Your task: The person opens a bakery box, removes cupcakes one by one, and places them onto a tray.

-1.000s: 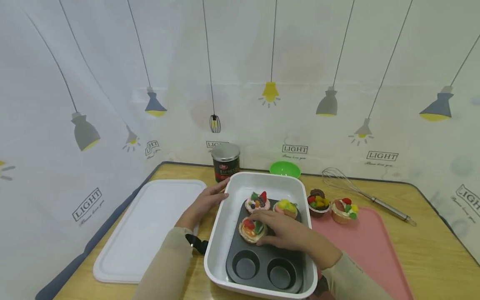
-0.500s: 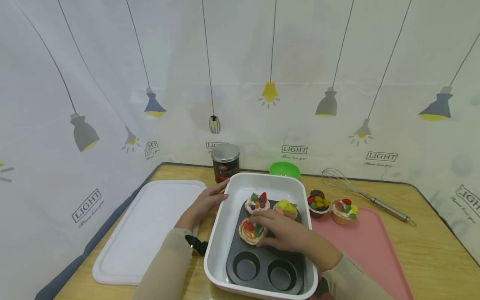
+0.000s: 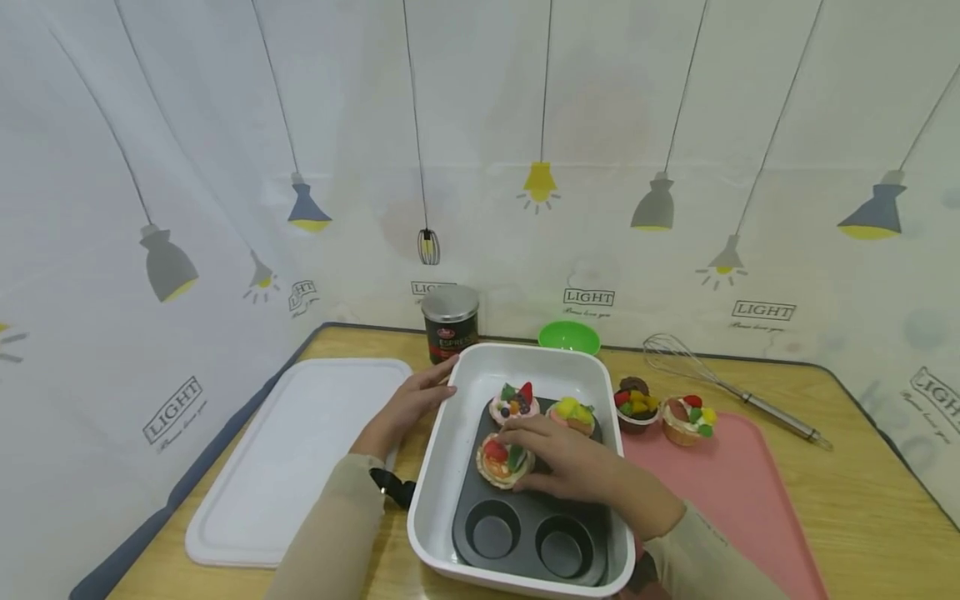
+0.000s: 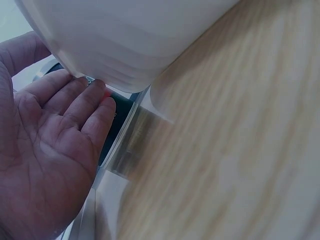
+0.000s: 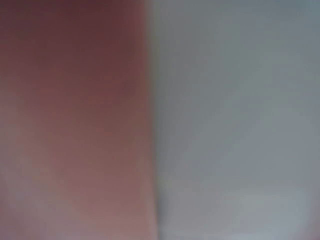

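My right hand (image 3: 573,462) grips a fruit tart (image 3: 502,463), topped with red, orange and green pieces, at a cup of the dark muffin tin (image 3: 525,521). The tin lies in a white baking dish (image 3: 435,508). Two other tarts, one berry-topped (image 3: 514,408) and one yellow-topped (image 3: 573,414), sit in its far cups. My left hand (image 4: 55,135) rests relaxed fingers against the outside of the dish's rim, with the thumb beside them at the edge. Blur fills the right wrist view, where only skin and a pale surface show.
Two more tarts, one in a dark cup (image 3: 637,408) and one pale (image 3: 686,423), stand at the pink tray (image 3: 731,492). Behind are a whisk (image 3: 738,396), a green bowl (image 3: 570,335) and an espresso can (image 3: 453,329). A white board (image 3: 292,467) lies left.
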Tool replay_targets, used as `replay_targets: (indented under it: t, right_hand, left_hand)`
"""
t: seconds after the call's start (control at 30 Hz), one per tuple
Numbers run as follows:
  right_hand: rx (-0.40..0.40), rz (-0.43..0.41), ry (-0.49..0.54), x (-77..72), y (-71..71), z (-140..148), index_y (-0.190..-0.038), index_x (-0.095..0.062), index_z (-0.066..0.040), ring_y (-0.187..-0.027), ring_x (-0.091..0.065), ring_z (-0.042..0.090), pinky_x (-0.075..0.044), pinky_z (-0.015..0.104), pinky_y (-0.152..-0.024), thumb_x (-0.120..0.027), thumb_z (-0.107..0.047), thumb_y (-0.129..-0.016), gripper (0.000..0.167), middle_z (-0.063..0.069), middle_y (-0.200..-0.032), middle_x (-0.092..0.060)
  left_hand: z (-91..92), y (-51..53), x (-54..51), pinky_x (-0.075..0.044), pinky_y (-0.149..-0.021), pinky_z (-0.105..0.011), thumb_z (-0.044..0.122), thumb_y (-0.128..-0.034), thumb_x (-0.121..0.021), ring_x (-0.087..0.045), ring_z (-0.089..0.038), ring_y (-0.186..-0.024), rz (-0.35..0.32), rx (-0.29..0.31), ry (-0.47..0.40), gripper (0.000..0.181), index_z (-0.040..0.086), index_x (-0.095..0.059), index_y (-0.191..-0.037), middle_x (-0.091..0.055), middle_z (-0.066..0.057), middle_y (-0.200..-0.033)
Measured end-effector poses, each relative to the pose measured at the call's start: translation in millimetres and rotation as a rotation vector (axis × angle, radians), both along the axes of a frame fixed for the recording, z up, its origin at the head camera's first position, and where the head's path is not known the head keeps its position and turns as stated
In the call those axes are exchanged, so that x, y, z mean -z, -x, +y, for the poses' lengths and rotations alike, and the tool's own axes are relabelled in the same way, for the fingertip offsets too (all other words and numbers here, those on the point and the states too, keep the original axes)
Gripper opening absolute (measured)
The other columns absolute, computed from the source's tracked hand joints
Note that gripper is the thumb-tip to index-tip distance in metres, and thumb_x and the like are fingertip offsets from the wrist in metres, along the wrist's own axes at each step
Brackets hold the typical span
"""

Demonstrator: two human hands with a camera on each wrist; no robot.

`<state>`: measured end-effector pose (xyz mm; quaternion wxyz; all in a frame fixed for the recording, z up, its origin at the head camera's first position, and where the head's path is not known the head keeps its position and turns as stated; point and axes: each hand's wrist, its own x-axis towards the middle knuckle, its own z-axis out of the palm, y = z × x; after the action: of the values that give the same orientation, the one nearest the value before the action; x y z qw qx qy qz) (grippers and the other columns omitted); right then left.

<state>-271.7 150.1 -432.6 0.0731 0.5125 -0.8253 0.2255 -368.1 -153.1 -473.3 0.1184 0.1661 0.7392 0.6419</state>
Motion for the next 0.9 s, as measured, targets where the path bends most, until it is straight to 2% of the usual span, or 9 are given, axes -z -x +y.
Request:
replay_targets:
  t: [0.17,0.37,0.53,0.73,0.9]
  right_hand:
    - [0.011,-0.004,-0.015,0.1,-0.2,-1.5,-0.135,-0.059,-0.014,-0.135,-0.049,0.025,-0.043,0.054,-0.107,-0.082,-0.032,-0.085,0.058,0.01,-0.142,-0.057]
    - [0.074,-0.06,-0.047,-1.8,-1.4,-0.4,-0.143,-0.054,-0.014,-0.136,-0.048,0.023,-0.037,0.058,-0.111,-0.081,-0.034,-0.085,0.067,0.004,-0.145,-0.055]
    - [0.075,-0.031,-0.029,-2.4,-1.9,0.3,-0.142,-0.055,-0.012,-0.135,-0.05,0.024,-0.037,0.061,-0.109,-0.083,-0.033,-0.084,0.068,0.003,-0.143,-0.057]
    - [0.062,0.018,-0.006,-2.1,-2.0,0.4,-0.142,-0.055,-0.011,-0.132,-0.052,0.022,-0.042,0.053,-0.108,-0.083,-0.035,-0.083,0.069,0.003,-0.142,-0.058]
    - [0.056,0.056,0.022,-1.2,-1.1,-0.2,-0.142,-0.055,-0.013,-0.129,-0.054,0.019,-0.044,0.047,-0.108,-0.084,-0.036,-0.083,0.07,0.001,-0.14,-0.059]
  left_hand:
    - [-1.6,-1.6,-0.6,-0.041,-0.11,-0.044,0.016,-0.1007,-0.059,-0.045,-0.028,-0.137,0.009,0.005,-0.007,0.06,0.02,-0.038,-0.157,-0.036,-0.009,-0.16]
    - [-1.8,1.4,0.7,-0.04,-0.111,-0.044,0.017,-0.1006,-0.059,-0.044,-0.028,-0.138,0.007,0.006,0.0,0.06,0.021,-0.039,-0.157,-0.035,-0.008,-0.16]
    - [-0.9,2.0,0.5,-0.038,-0.112,-0.045,0.019,-0.1006,-0.06,-0.043,-0.027,-0.14,0.005,0.008,-0.005,0.06,0.021,-0.039,-0.156,-0.035,-0.006,-0.16]
    - [-0.8,0.4,-0.2,-0.038,-0.112,-0.046,0.019,-0.1004,-0.059,-0.042,-0.029,-0.14,0.013,0.011,0.002,0.06,0.02,-0.038,-0.157,-0.034,-0.008,-0.161]
    - [-1.5,-0.6,-0.4,-0.037,-0.113,-0.047,0.022,-0.0994,-0.061,-0.041,-0.026,-0.141,0.0,-0.007,0.009,0.06,0.025,-0.041,-0.156,-0.035,-0.004,-0.16]
